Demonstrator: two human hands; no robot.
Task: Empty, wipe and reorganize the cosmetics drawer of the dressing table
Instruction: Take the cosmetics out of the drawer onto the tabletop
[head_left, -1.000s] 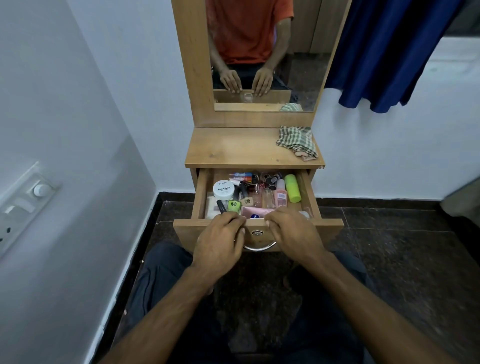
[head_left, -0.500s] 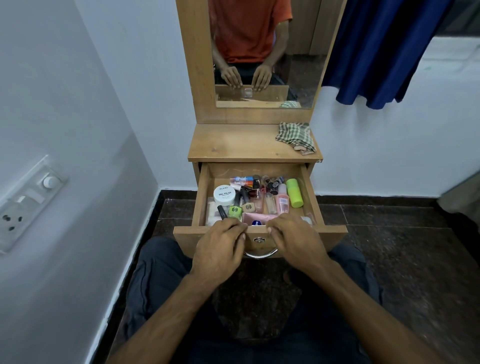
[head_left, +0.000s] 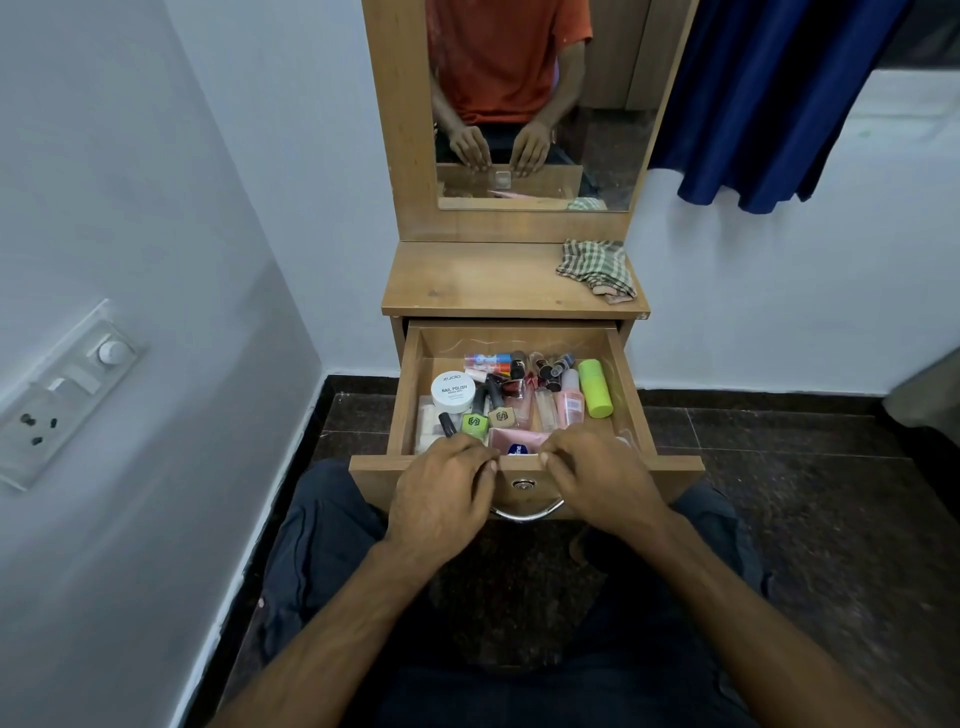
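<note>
Head view: your left hand (head_left: 441, 496) and right hand (head_left: 597, 486) both clamp the open wooden cosmetics drawer's (head_left: 410, 384) front edge

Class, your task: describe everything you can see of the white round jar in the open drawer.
The white round jar is a low, squat tub that looks like plastic, its lid closed and facing up. The lid is printed "NAIL POLISH" in dark letters under a smaller brand word. It sits upright in the left part of the wooden drawer, behind the green nail polish bottle, with dark-capped bottles right beside it. Neither hand touches it.
</note>
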